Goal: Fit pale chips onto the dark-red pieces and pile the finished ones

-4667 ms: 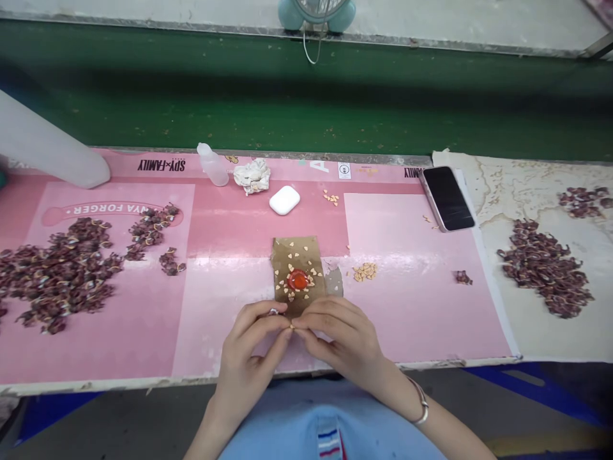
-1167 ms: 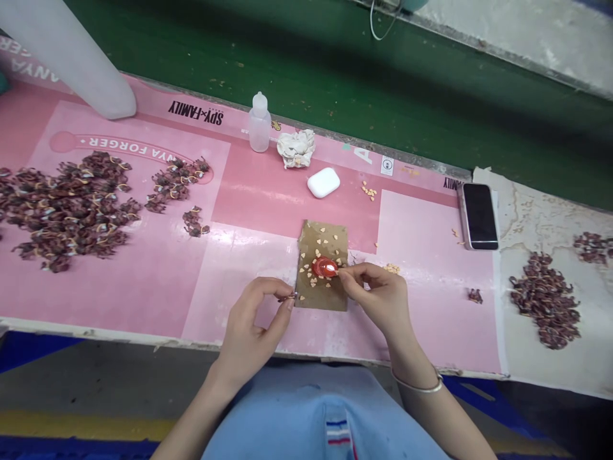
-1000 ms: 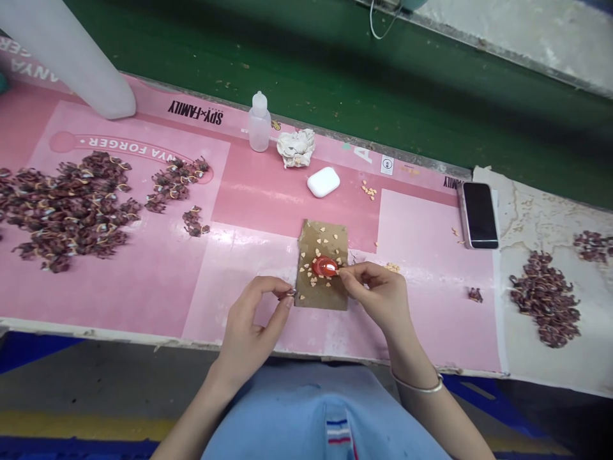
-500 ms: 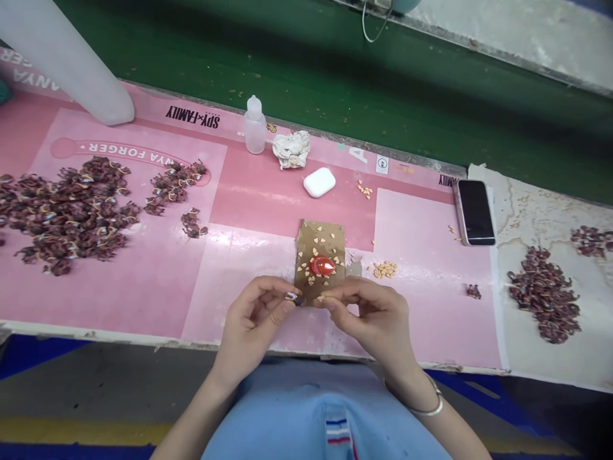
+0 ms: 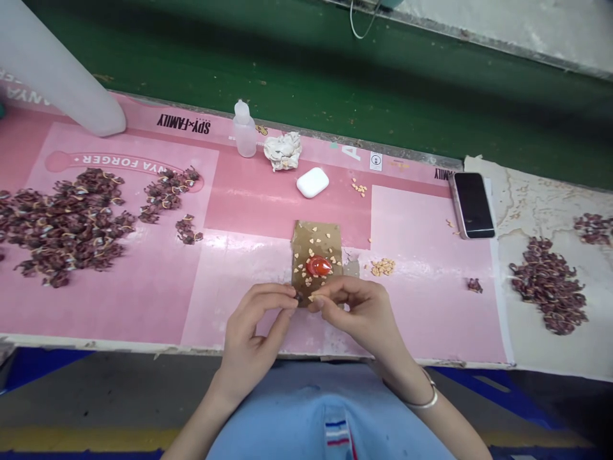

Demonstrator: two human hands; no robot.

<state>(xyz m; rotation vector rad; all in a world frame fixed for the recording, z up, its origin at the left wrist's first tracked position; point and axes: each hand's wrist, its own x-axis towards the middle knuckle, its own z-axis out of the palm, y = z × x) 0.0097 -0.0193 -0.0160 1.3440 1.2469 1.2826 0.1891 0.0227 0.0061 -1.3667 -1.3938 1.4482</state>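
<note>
My left hand (image 5: 258,326) pinches a small dark-red curled piece (image 5: 299,296) between thumb and fingertips, at the front edge of a brown kraft paper sheet (image 5: 316,246). My right hand (image 5: 357,313) holds a tiny cream heart-shaped flake (image 5: 311,298) at its fingertips, almost touching the dark piece. On the paper sit a glossy red round piece (image 5: 318,266) and several scattered cream flakes (image 5: 313,241). Both hands are just in front of the red piece, apart from it.
A pink printed mat (image 5: 239,204) carries heaps of dark-red pieces with yellow threads (image 5: 64,233), a loose pile of cream flakes (image 5: 382,267), a white earbud case (image 5: 312,183), a dropper bottle (image 5: 244,131), crumpled tissue (image 5: 282,151) and a phone (image 5: 473,205). More dark pieces (image 5: 548,284) lie on a stained sheet at right.
My right hand has left the red piece and come back to the paper's front edge, now with a flake at its fingertips. Both hands have closed in together, and the view has shifted slightly.
</note>
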